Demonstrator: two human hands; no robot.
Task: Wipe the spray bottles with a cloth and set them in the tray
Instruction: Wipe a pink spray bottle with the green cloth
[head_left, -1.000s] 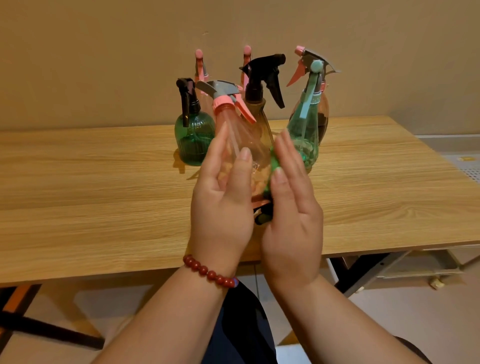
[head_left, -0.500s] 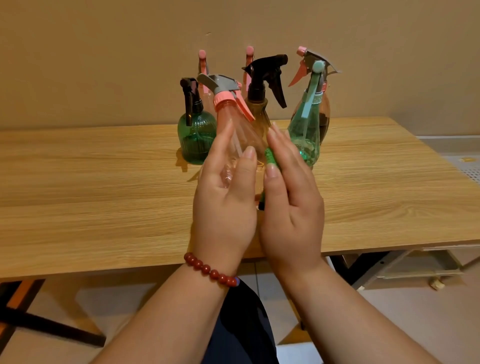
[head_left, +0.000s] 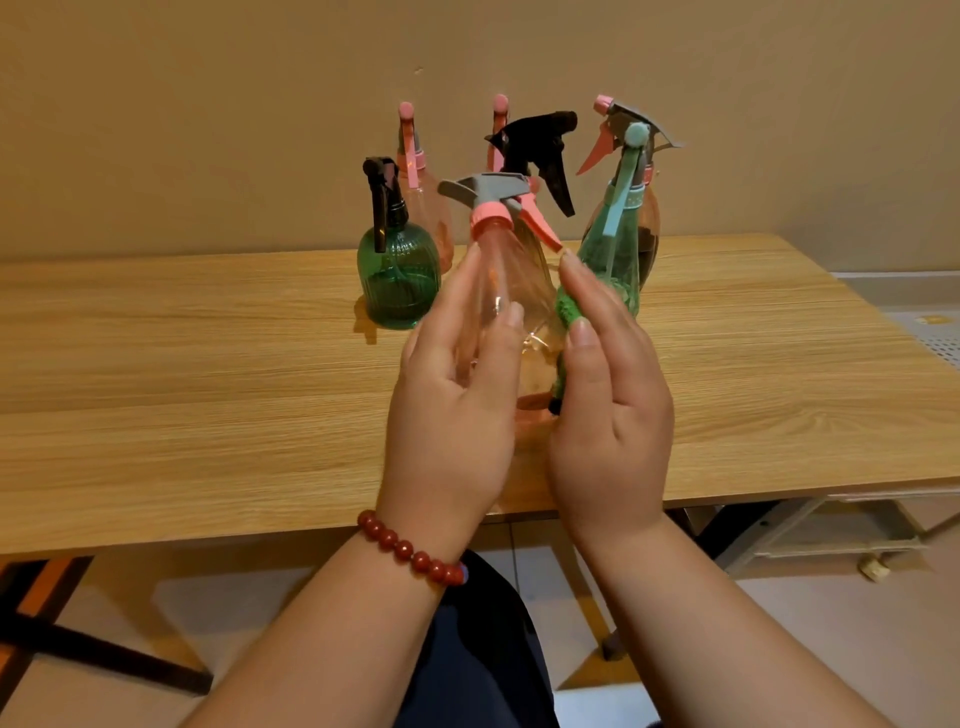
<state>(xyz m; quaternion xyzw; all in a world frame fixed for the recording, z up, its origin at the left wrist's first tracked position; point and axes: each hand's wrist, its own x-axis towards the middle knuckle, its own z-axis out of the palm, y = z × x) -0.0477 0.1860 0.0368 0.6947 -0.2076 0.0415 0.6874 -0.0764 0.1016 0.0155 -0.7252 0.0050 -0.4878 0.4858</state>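
Observation:
A clear pink spray bottle with a grey trigger head and pink collar stands nearly upright between my hands, above the wooden table. My left hand grips its left side, thumb in front and fingers behind. My right hand holds a green cloth against the bottle's right side, its fingers fairly straight. Most of the cloth is hidden by that hand. No tray is in view.
Several other spray bottles stand in a cluster by the wall: a ribbed green one, a black-headed one, a teal-headed green one and pink ones behind. A pale rack sits under the table's right end.
The pink bottle has swung from a left tilt to more upright, its head now further right. My right hand has slid the cloth a little along the bottle's side.

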